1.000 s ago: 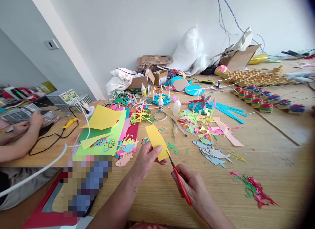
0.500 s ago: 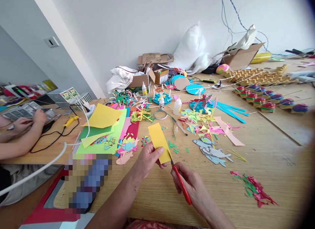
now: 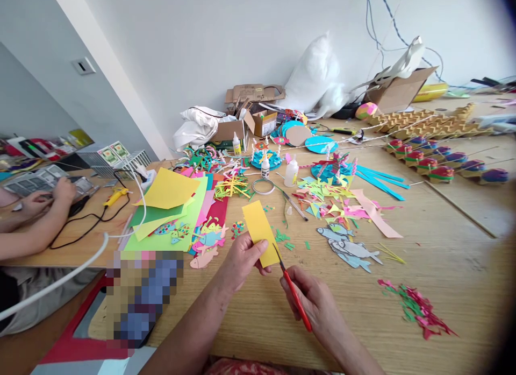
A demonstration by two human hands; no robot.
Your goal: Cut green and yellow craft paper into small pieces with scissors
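A yellow paper strip (image 3: 258, 227) is pinched by my left hand (image 3: 245, 257), thumb on top, near its lower end. My right hand (image 3: 306, 297) grips red-handled scissors (image 3: 296, 299), whose dark blades point up and left at the strip's right edge. Whether the blades are parted is hard to tell. Green paper bits (image 3: 282, 236) lie on the wooden table just beyond the strip. Grey fish cutouts (image 3: 355, 249) rest to the right, and a pink fish cutout (image 3: 203, 258) lies left of my left hand.
Coloured sheets (image 3: 171, 189) are stacked at left. Glue bottles (image 3: 291, 173), a tape ring (image 3: 263, 186) and paper scraps (image 3: 330, 195) lie ahead. Red and green scraps (image 3: 419, 308) sit at right. Another person's hands (image 3: 64, 191) work at far left beside a white cable (image 3: 76, 270).
The scissors have tilted slightly and their tips sit a little higher and further left over the strip's edge. My left hand and the strip have barely moved.
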